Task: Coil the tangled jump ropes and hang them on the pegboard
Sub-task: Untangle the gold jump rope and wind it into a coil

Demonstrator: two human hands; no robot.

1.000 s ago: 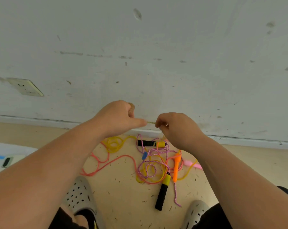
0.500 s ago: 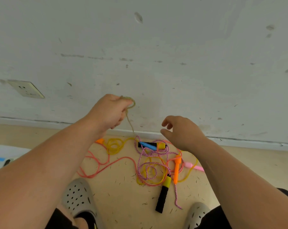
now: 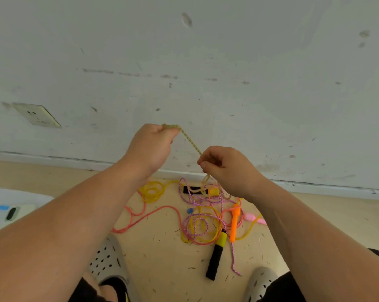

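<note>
Scuffed white wall [image 3: 249, 62] ahead, beige floor [image 3: 162, 269] below, strewn with short dark bits. On the floor near the wall, one tangle of jump ropes [image 3: 201, 223]; two grey clogs [image 3: 107, 258] nearer. Rising from it, one yellowish braided rope [image 3: 190, 142]: left hand [image 3: 151, 147] fingers curled round its top, right hand [image 3: 225, 168] pinching it lower. Two black-and-yellow handles [image 3: 215, 256], one orange handle [image 3: 234, 223], one pink handle [image 3: 250, 217]. One wall socket [image 3: 37, 115].

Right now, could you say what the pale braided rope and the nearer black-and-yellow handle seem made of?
The pale braided rope looks like matte woven textile cord: its speckled plait shows. The nearer black-and-yellow handle is likely ribbed matte foam with a smoother plastic collar.
</note>
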